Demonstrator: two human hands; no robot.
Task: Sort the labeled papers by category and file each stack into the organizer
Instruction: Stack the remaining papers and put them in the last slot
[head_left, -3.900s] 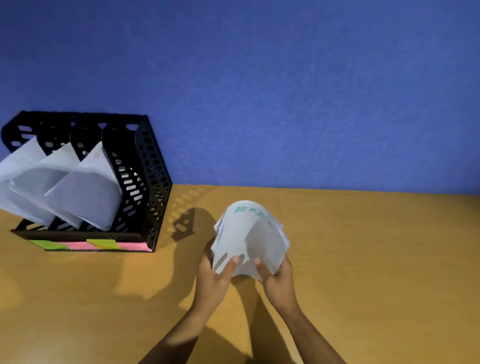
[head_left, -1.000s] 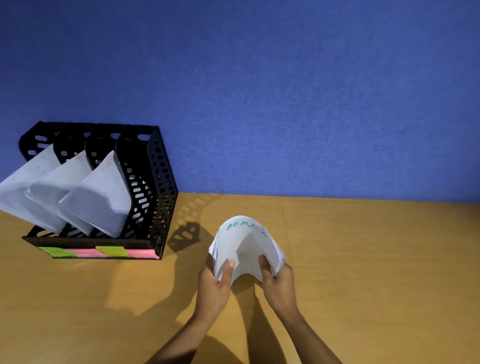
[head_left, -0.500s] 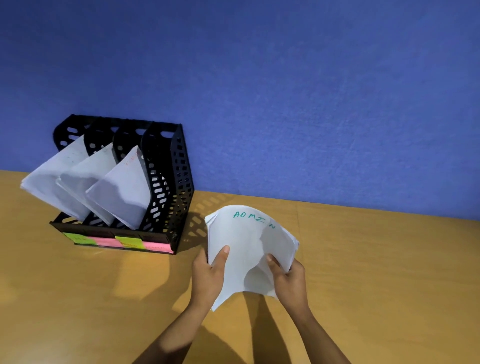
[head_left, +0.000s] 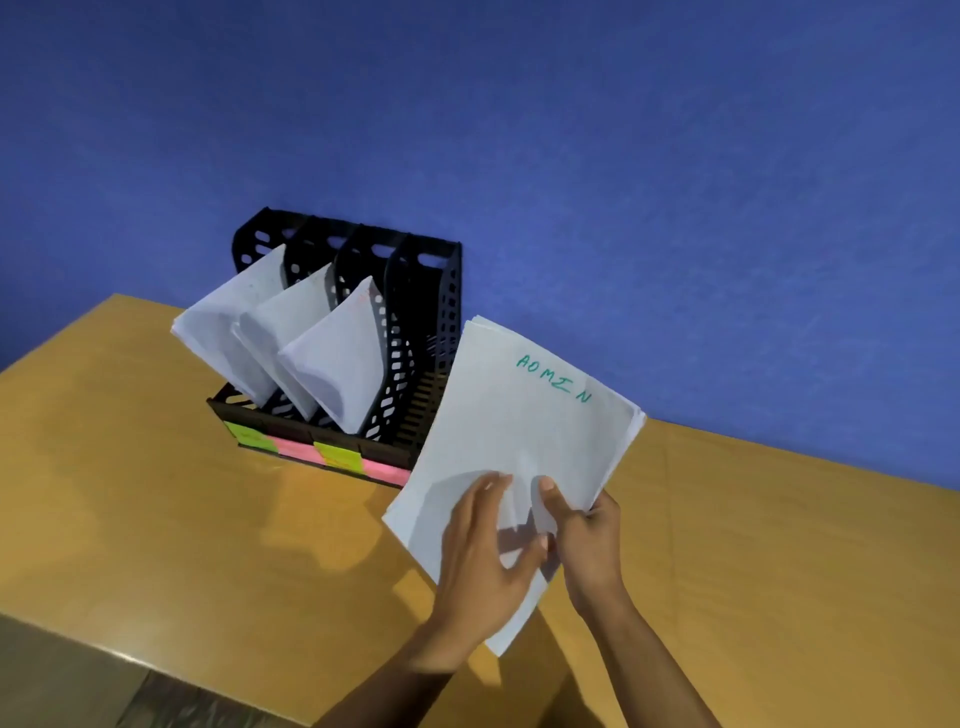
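Both hands hold a stack of white papers (head_left: 519, 426) with "ADMIN" in green at its top, lifted flat above the table. My left hand (head_left: 483, 561) grips the stack's lower edge and my right hand (head_left: 587, 535) grips its lower right edge. The stack's left edge overlaps the right side of the black slotted organizer (head_left: 431, 322). Three paper stacks (head_left: 332, 364) lean out of its three left slots. The rightmost slot holds no paper that I can see. Green and pink sticky labels (head_left: 337, 457) line the organizer's front base.
The yellow-brown table (head_left: 156, 493) ends at a near-left edge (head_left: 130, 660); grey floor shows below it. A blue wall (head_left: 623, 182) rises right behind the organizer and the table's far edge.
The ADMIN stack, bowed into an arch before, now lies flat and has risen toward the organizer's right side. The camera has swung left and down, showing the table's edge.
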